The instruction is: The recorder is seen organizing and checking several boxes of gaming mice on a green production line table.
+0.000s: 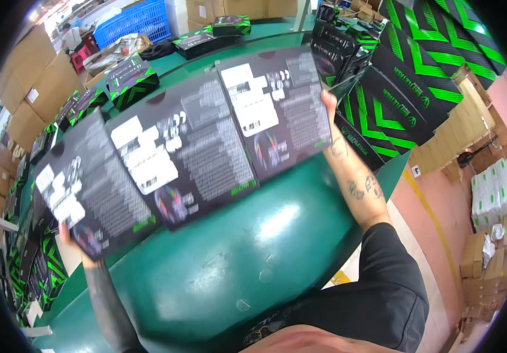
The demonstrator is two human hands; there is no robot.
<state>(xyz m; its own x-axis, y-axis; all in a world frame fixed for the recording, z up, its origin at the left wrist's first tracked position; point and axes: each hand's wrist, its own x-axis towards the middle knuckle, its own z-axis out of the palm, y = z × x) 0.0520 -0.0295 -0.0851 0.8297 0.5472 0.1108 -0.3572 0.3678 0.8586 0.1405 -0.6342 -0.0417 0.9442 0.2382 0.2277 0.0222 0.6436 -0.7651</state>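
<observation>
Three black cardboard product boxes are held up in a row above the green table, tilted so the left end is lower: a left box (103, 194), a middle box (206, 147) and a right box (292, 100). Their printed backs face me, with white label patches and a small picture that looks like a computer mouse. My left hand (70, 240) grips the outer end of the left box, its fingers mostly hidden behind it. At the other end my right hand (329, 109) presses on the right box, thumb showing. The middle box is squeezed between its neighbours.
A curved green table (230, 259) lies beneath. Stacked black-and-green boxes (394, 106) rise at the right; single boxes (130, 79) lie along the far edge. Beyond are a blue crate (133, 26) and brown cartons (36, 82). More boxes (50, 265) stand at the left.
</observation>
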